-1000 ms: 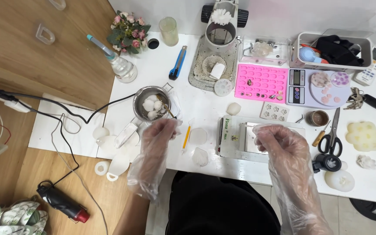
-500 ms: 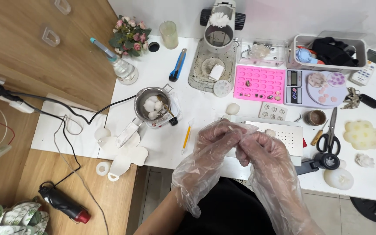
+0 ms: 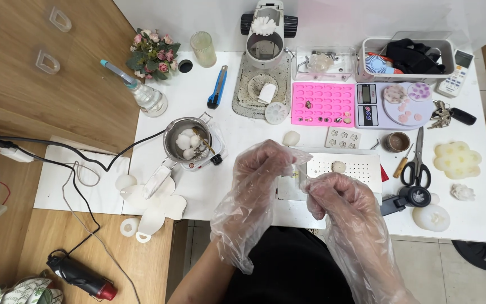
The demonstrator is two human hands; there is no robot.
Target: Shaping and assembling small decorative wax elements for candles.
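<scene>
Both hands wear loose clear plastic gloves and meet at the desk's front edge. The left hand and right hand pinch something small between their fingertips; what it is cannot be made out. Behind them lies a white perforated tray holding one pale lump. Left, a steel pot holds white chunks.

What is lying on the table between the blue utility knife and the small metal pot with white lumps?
Nothing: between the utility knife and the metal pot the head view shows only bare white table.
</scene>
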